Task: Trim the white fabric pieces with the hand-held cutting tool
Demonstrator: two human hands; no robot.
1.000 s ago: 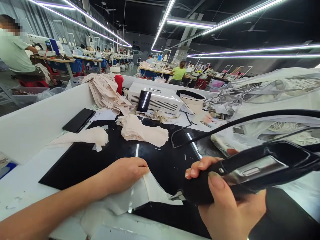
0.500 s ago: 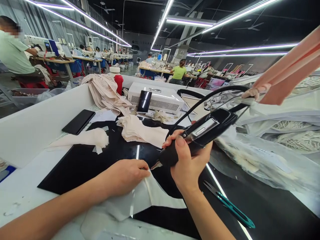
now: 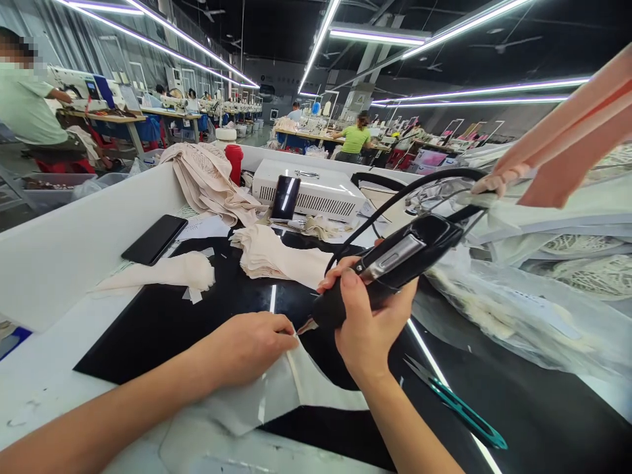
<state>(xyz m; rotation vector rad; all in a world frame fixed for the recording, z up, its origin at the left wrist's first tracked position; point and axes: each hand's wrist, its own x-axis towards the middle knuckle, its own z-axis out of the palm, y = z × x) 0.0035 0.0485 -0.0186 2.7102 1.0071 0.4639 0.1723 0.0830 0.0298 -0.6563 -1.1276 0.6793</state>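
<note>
My left hand [image 3: 254,345] pinches the edge of a pale piece of fabric [image 3: 326,382] that lies on the black table surface. My right hand [image 3: 372,322] is wrapped round a black corded hand tool [image 3: 390,260] with a silver lever on its side. The tool slants down to the left, and its small metal tip is right beside my left fingertips at the fabric edge. Whether the tip touches the cloth I cannot tell. Teal-handled thread snips [image 3: 464,408] lie to the right of my right forearm.
Stacked cream fabric pieces [image 3: 284,257] and a rolled cream piece [image 3: 182,271] lie ahead. A black phone [image 3: 155,239], a propped phone [image 3: 286,197] and a white vented box [image 3: 311,187] stand behind. Plastic-bagged fabric [image 3: 523,316] is at right; a peach cloth strip [image 3: 567,131] holds up the cord.
The tool and my right hand have shifted very slightly left. My left hand keeps its pinch on the fabric at nearly the same place.
</note>
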